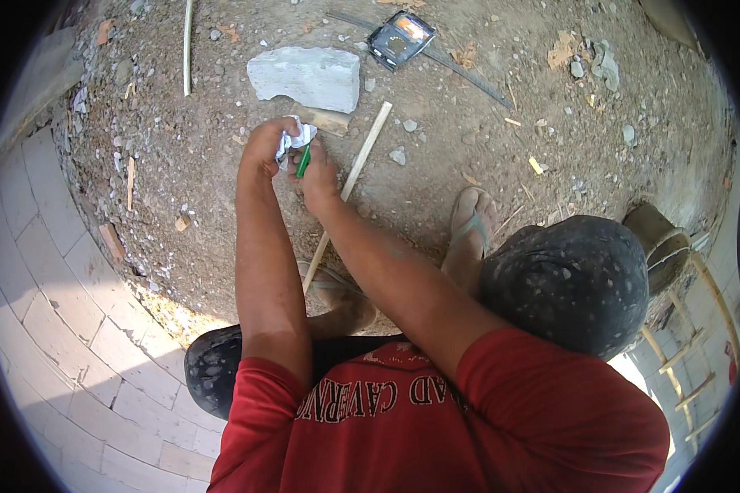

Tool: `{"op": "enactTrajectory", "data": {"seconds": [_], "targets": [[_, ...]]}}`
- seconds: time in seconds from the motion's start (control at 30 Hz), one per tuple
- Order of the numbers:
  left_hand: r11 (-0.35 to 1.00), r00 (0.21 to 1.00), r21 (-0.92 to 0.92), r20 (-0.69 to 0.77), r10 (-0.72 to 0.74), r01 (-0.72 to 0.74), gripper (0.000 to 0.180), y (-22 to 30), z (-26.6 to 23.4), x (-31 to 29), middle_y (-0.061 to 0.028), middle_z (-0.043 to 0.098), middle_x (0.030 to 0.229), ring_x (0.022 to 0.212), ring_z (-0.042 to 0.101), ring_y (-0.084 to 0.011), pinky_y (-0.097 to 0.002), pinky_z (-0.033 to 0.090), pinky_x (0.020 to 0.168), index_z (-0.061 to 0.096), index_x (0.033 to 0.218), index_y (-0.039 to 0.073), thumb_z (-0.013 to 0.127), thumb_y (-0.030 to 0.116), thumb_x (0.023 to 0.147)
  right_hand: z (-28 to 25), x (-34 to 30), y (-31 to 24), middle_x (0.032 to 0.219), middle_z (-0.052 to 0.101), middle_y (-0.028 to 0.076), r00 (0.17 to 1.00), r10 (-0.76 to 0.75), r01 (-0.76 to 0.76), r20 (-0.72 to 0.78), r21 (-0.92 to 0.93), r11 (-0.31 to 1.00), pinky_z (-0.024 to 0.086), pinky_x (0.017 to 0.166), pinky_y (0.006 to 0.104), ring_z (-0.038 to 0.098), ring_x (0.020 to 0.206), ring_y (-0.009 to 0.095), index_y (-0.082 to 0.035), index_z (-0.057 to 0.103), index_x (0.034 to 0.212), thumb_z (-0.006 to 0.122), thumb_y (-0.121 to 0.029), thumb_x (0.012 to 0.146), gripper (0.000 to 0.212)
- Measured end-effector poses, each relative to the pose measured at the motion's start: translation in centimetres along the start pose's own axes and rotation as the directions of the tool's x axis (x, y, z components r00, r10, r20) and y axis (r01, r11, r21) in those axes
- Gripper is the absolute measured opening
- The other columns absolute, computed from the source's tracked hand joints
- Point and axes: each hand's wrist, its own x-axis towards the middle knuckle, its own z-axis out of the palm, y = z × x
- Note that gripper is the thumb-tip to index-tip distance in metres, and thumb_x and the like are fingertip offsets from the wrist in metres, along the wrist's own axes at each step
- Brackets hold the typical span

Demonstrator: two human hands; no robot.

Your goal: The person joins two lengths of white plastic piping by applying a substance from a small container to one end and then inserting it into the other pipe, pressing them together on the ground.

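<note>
Wad point(307, 134) nearside of slab point(304, 78): left hand point(267, 144) pinches it, right hand point(321, 176) grips green object point(304, 162); best held steady.

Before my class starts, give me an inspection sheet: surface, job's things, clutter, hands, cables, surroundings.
Surface: brown dirt ground, strewn with small stones.
Job's things: crumpled white sheet (material unclear), slim green object.
Clutter: pale grey stone block, brown wooden piece, long pale wooden stick, black rectangular device, dark flat strip.
Hands: left hand holds the sheet; right hand grips the green object.
Cables: nothing seen.
Surroundings: pale rectangular paving tiles at left.
</note>
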Motion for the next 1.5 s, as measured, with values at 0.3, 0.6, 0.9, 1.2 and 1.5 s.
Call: {"op": "enactTrajectory", "data": {"seconds": [0.3, 0.6, 0.9, 1.2, 1.5], "targets": [[1.0, 0.999, 0.015, 0.037, 0.001, -0.001, 0.027, 0.6, -0.2, -0.2, -0.0112, 0.068, 0.079, 0.063, 0.062, -0.0229, -0.0346, 0.051, 0.057, 0.069, 0.09, 0.001, 0.065, 0.018, 0.07, 0.0, 0.3, 0.8, 0.085, 0.064, 0.007, 0.997, -0.067, 0.064, -0.041, -0.069, 0.996, 0.056, 0.061, 0.0367, 0.065, 0.071, 0.019, -0.005, 0.06, 0.097, 0.042, -0.043, 0.106, 0.043], [0.982, 0.992, 0.15, -0.033, 0.125, -0.119, 0.045, 2.6, -2.5, -1.3, -0.0103, 0.068, 0.089, 0.074, 0.064, -0.0218, -0.0358, 0.051, 0.058, 0.066, 0.107, -0.002, 0.069, 0.014, 0.065, -0.6, -0.9, -10.7, 0.112, 0.07, 0.026, 0.722, 0.601, 0.641, 0.344, -0.659, -0.393, 0.053, 0.089, 0.0489, 0.068, 0.103, 0.041, 0.005, 0.068, 0.114, 0.054, -0.024, 0.095, 0.038], [0.532, 0.82, 0.626, 0.397, 0.411, -0.57, 0.057, 7.5, 10.7, -6.3, -0.0178, 0.071, 0.106, 0.099, 0.069, -0.0315, -0.0389, 0.052, 0.087, 0.062, 0.118, 0.004, 0.077, 0.021, 0.066, -6.4, -2.9, -33.7, 0.102, 0.071, 0.018, 0.822, 0.482, 0.544, 0.303, -0.668, -0.507, 0.054, 0.082, 0.044, 0.068, 0.095, 0.037, -0.003, 0.072, 0.114, 0.053, -0.052, 0.097, 0.055], [0.564, 0.712, 0.471, 0.61, 0.347, -0.678, 0.043, 3.6, 17.9, -0.5, -0.006, 0.068, 0.107, 0.102, 0.066, -0.021, -0.0317, 0.05, 0.091, 0.066, 0.107, 0.008, 0.075, 0.006, 0.065, -18.2, -1.0, -26.6, 0.072, 0.058, 0.004, 0.988, 0.061, 0.112, 0.14, -0.937, 0.332, 0.044, 0.065, 0.0331, 0.052, 0.065, 0.018, -0.003, 0.062, 0.081, 0.05, -0.063, 0.094, 0.062], [0.723, 0.704, 0.447, 0.706, 0.076, -0.527, 0.05, 5.1, 19.2, 0.4, -0.0009, 0.068, 0.117, 0.108, 0.063, -0.0182, -0.033, 0.049, 0.097, 0.068, 0.111, 0.011, 0.068, -0.003, 0.063, -22.2, -0.7, -24.8, 0.07, 0.055, 0.001, 0.94, 0.329, -0.119, 0.094, -0.813, 0.571, 0.039, 0.056, 0.0287, 0.047, 0.061, 0.012, -0.008, 0.06, 0.08, 0.047, -0.048, 0.096, 0.045]]}}
